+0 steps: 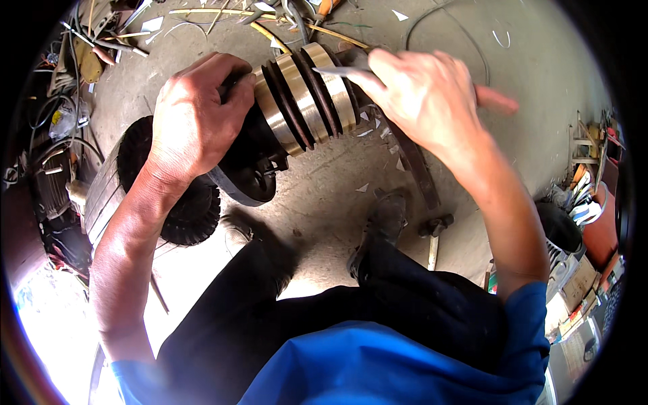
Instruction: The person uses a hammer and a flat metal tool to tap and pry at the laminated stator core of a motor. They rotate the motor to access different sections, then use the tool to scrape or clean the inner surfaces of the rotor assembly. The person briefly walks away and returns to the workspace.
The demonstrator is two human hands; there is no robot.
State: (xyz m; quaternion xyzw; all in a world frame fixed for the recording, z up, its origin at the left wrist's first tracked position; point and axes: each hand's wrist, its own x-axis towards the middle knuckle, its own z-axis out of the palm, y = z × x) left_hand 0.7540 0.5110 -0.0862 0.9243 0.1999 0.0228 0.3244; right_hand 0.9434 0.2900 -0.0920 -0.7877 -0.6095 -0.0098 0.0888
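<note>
A cylindrical assembly [297, 101] with brass-coloured metal rings and dark grooves lies across the upper middle, joined at its left to dark metal parts [253, 185]. My left hand [202, 118] is wrapped over its left end, fingertips curled against it. My right hand [425, 101] holds a flat grey-bladed tool [331, 71] with a reddish handle [496, 100]; its tip lies at the rightmost rings, and whether it touches them is hard to tell. A black treaded tyre [185, 223] sits below my left hand.
A long dark metal bar [415, 172] angles down beside the assembly, near a hammer-like tool [432, 246]. Cables and scrap [64, 148] crowd the left. Hoses and rods [270, 23] lie at the top. Boxes and assorted items [580, 283] line the right. My feet [385, 216] are below the work.
</note>
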